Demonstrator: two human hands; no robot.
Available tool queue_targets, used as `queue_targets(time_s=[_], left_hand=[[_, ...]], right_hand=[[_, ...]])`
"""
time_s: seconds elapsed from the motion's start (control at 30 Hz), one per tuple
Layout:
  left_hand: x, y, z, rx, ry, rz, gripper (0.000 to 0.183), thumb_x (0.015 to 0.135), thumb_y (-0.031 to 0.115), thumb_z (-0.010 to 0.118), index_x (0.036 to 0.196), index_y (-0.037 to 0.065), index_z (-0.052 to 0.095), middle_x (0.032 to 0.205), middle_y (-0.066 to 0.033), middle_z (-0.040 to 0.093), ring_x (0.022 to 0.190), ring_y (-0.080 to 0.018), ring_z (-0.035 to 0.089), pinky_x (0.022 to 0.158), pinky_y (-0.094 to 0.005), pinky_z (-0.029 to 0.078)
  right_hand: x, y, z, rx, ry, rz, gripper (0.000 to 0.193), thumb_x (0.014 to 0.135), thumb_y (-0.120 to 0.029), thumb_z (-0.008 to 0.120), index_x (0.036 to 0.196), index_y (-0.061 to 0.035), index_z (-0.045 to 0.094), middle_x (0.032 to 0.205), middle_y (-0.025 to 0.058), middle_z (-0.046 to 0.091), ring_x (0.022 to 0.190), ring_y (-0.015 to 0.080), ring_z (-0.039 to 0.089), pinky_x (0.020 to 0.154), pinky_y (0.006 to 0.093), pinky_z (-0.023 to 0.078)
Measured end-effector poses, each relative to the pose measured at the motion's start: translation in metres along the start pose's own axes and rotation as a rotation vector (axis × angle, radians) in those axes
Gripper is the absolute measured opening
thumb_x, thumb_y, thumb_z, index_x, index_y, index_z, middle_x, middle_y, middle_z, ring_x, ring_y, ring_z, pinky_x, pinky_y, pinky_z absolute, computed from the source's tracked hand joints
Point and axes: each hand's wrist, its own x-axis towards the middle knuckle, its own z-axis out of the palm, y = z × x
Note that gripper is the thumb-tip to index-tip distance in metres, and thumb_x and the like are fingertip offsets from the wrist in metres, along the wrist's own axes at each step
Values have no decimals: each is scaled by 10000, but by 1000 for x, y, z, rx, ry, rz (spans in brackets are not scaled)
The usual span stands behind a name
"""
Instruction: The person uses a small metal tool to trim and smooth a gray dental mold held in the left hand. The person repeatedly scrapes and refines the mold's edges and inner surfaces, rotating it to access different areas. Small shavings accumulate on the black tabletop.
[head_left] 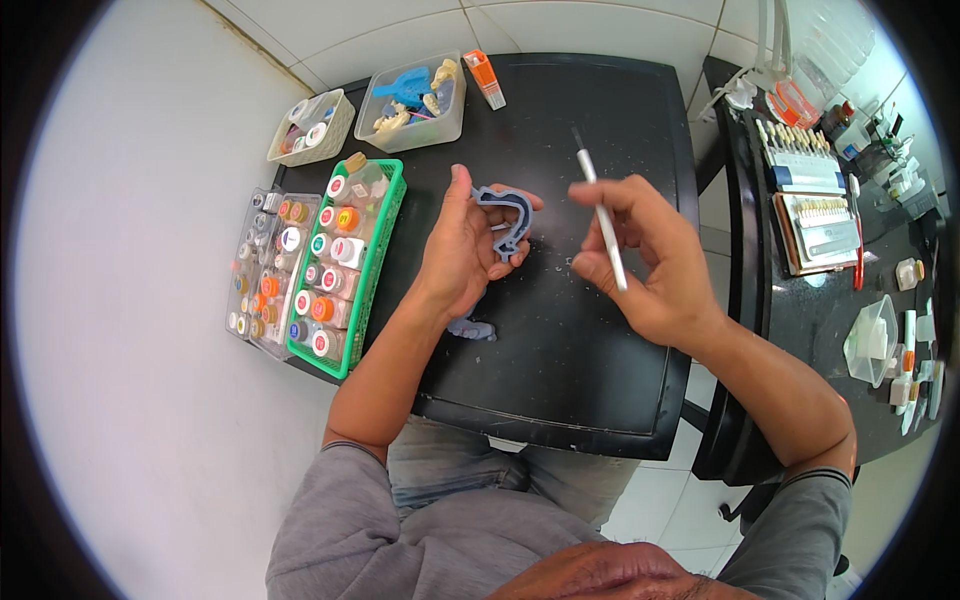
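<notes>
My left hand (455, 250) is raised over the black table, its fingers curled round a grey-blue, horseshoe-shaped dental model (524, 212) with a hollow middle. To the right, my right hand (655, 255) pinches a slim white-handled tool (605, 235) between thumb and fingers. The tool's thin dark tip points away from me; whether it is a brush or a blade I cannot tell. A gap separates tool and model. Below my left wrist, a second grey-blue piece (472, 328) lies on the table, partly hidden by the forearm.
Left on the black table (560, 360) stand a green basket (352, 340) of small capped jars and a clear case (262, 270) of jars. Behind are a cream basket (330, 145), a clear tub (430, 135) with dental casts, and an orange-white box (485, 78). A side bench (800, 340) holds tooth shade guides (800, 180).
</notes>
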Motion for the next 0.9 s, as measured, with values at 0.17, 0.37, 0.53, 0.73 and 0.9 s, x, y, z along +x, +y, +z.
queue_targets(time_s=[0.17,0.37,0.53,0.73,0.9], left_hand=[[-8,1,-22,25,-56,-9,967,1110,866,216,1300,33,668,1035,-99,650,768,-159,626,520,-241,390],[-5,-3,-66,4,-121,13,899,1123,835,246,1355,62,641,1068,-93,660,785,-146,612,567,-237,387],[9,-11,-114,-7,-150,35,425,1185,448,572,1399,81,591,1074,-81,653,807,-119,597,605,-241,400],[31,-26,-168,107,-121,123,505,1084,144,734,1522,66,494,1133,-77,613,810,-82,554,603,-227,392],[46,-42,-218,194,-140,164,601,1080,127,724,1587,102,402,1165,-69,569,850,-82,552,665,-234,428]], right_hand=[[1,-6,16,-263,-18,-125,276,1018,-6,773,1294,-6,759,1028,74,705,861,160,683,767,316,566],[20,10,64,70,147,183,306,1091,-73,727,1383,12,750,1092,80,739,954,149,722,822,293,572],[37,43,90,39,17,299,421,1102,-60,710,1517,0,678,1083,93,756,935,139,748,795,278,580],[54,94,137,-25,-17,361,316,1108,-12,665,1422,20,666,1020,97,789,765,129,721,698,264,553],[65,136,171,-355,11,233,234,1110,-27,640,1336,-24,704,839,81,749,664,136,660,619,300,480]])
